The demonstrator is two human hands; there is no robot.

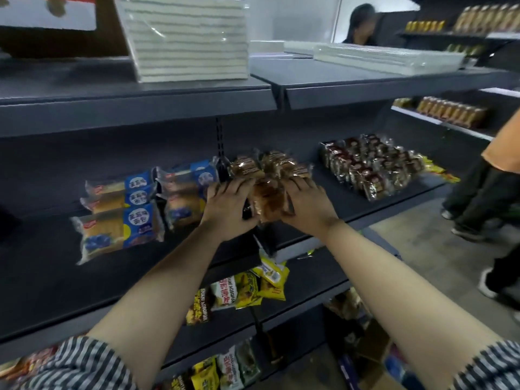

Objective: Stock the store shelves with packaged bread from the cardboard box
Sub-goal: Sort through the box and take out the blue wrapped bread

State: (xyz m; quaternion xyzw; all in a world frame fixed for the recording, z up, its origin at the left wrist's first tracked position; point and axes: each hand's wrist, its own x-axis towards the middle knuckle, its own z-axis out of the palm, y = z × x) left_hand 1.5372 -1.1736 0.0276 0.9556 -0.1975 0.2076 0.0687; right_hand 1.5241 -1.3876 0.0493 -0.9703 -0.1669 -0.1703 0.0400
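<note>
Both my hands reach onto the dark middle shelf (323,190). My left hand (226,211) and my right hand (305,205) grip a cluster of clear-wrapped brown bread packs (267,198) between them, pressing from either side. More brown packs (266,164) lie just behind on the shelf. Blue-labelled bread packs (123,218) sit to the left. The cardboard box (371,350) shows at the bottom right, partly hidden by my right arm.
A block of dark-wrapped packs (371,164) fills the shelf's right part. Yellow snack bags (253,285) hang on the lower shelves. White stacked trays (188,38) stand on the top shelf. A person in orange (495,178) stands in the aisle at right; another person (361,23) is behind the shelving.
</note>
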